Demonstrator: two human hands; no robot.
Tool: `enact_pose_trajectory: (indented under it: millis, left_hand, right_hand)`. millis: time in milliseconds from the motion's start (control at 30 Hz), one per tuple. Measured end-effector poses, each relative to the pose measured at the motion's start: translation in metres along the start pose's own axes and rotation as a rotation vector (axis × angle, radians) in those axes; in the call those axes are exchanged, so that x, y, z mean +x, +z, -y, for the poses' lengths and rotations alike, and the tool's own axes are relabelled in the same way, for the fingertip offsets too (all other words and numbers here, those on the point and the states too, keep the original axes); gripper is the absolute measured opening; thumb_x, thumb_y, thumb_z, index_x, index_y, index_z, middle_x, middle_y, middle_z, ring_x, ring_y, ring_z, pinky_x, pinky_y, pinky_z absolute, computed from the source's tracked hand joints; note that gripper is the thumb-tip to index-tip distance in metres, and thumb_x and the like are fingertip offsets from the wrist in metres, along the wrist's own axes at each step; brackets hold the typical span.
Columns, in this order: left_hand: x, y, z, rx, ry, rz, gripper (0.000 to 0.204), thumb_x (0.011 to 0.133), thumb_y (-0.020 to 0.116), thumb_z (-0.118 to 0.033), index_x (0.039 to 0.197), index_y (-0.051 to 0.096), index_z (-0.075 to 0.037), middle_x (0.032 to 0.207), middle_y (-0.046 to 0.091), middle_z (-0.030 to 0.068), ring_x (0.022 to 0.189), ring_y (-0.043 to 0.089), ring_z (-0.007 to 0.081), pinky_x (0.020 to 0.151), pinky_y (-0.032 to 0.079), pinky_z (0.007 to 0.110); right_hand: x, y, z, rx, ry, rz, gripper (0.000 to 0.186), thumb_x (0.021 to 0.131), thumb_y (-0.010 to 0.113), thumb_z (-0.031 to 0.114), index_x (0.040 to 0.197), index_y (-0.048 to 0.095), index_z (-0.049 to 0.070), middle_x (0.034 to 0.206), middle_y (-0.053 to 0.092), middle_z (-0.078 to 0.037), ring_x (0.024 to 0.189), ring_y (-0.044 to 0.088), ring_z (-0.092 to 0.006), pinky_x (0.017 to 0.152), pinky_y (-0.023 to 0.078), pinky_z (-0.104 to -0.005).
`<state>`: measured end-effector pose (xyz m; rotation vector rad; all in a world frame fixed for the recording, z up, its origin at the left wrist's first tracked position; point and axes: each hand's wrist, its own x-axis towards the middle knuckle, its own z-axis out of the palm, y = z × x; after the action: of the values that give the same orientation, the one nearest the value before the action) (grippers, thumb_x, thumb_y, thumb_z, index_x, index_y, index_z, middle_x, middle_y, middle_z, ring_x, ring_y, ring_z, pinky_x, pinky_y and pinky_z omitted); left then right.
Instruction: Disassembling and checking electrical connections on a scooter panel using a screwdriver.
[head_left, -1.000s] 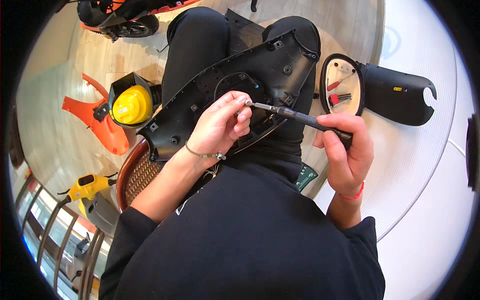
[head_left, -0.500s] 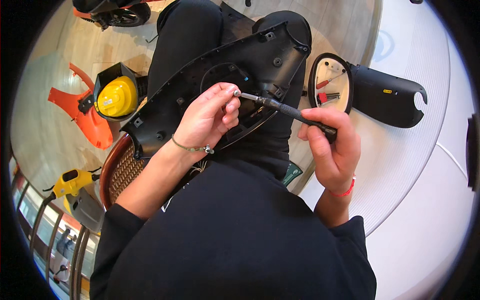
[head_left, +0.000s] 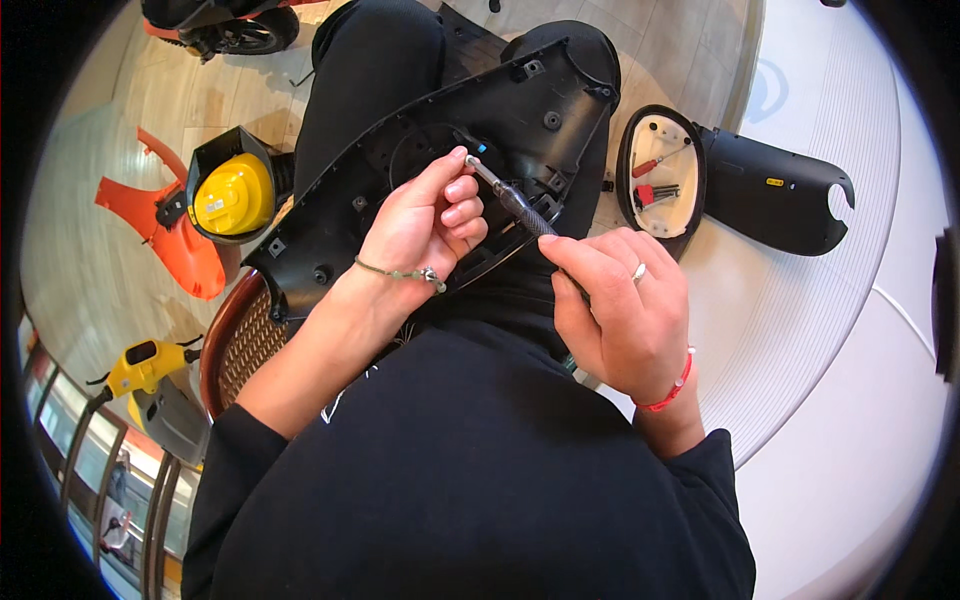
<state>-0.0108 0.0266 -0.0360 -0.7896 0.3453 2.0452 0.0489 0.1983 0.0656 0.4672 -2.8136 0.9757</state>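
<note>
Across my lap lies a large black plastic panel [head_left: 515, 100], its inner side with screw posts and clips facing up. Above it, my right hand [head_left: 632, 310] wraps round the black knurled handle of a screwdriver [head_left: 518, 205], which slants up and left. The thumb and fingers of my left hand [head_left: 422, 222] pinch together at the screwdriver's silver tip. Something small may be held there, but the fingertips hide it. A small blue spot shows on the panel just beyond the tip.
To the right, an oval tray [head_left: 640, 218] with red-handled tools stands beside a black curved cover [head_left: 775, 205] on the white table [head_left: 800, 330]. On the left are an orange plastic part [head_left: 205, 265], a yellow piece in a black housing [head_left: 235, 195] and a wicker chair [head_left: 245, 350].
My right hand has moved left and turned over the handle, its back now facing up. The screwdriver slants more steeply, and its tip and my left fingertips have risen slightly.
</note>
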Motion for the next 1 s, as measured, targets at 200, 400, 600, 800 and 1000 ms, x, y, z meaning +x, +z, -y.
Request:
enact_pose_trajectory:
  millis: [200,400,600,800,1000]
  left_hand:
    - [-0.004,0.006,0.001,0.147,0.025,-0.061,0.019,0.096,0.049,-0.02,0.08,0.048,-0.01,0.061,0.038,-0.0066,0.051,0.033,0.0026,0.047,0.03,0.018]
    - [-0.005,0.009,0.001,0.171,0.044,-0.034,0.018,0.096,0.049,-0.02,0.081,0.047,-0.01,0.061,0.038,-0.0063,0.051,0.033,0.003,0.048,0.03,0.018]
    - [-0.001,0.013,0.002,0.103,0.055,-0.093,0.016,0.096,0.049,-0.02,0.086,0.05,-0.008,0.061,0.039,-0.0063,0.051,0.034,0.0033,0.048,0.03,0.018]
    - [0.002,0.009,-0.001,0.012,0.048,-0.139,0.017,0.093,0.054,-0.021,0.094,0.054,-0.004,0.058,0.038,-0.0071,0.048,0.032,0.0027,0.045,0.027,0.018]
    - [0.002,0.022,0.004,0.042,0.115,-0.277,0.016,0.094,0.052,-0.017,0.099,0.055,-0.003,0.055,0.035,-0.0085,0.043,0.029,0.0016,0.041,0.025,0.016]
  right_hand:
    - [-0.004,-0.011,0.009,0.277,0.537,-0.059,0.016,0.079,0.06,0.002,0.095,0.062,0.002,0.074,0.061,-0.01,0.06,0.059,-0.0217,0.056,0.046,-0.0292]
    - [-0.004,-0.012,0.007,0.435,0.646,-0.064,0.02,0.089,0.048,0.004,0.105,0.056,-0.004,0.071,0.059,-0.006,0.064,0.054,-0.0085,0.06,0.043,-0.0209]
    - [-0.001,0.001,0.004,0.313,0.5,-0.112,0.019,0.081,0.058,0.0,0.1,0.06,0.001,0.077,0.062,-0.011,0.065,0.061,-0.0208,0.059,0.047,-0.0281]
    - [0.01,0.005,0.006,0.24,0.458,-0.093,0.018,0.076,0.06,-0.002,0.094,0.06,0.001,0.081,0.063,-0.013,0.068,0.061,-0.0277,0.06,0.048,-0.0326]
    - [0.014,0.006,-0.001,0.15,0.322,-0.114,0.017,0.075,0.061,-0.001,0.092,0.06,0.002,0.079,0.063,-0.012,0.065,0.061,-0.0273,0.059,0.047,-0.0335]
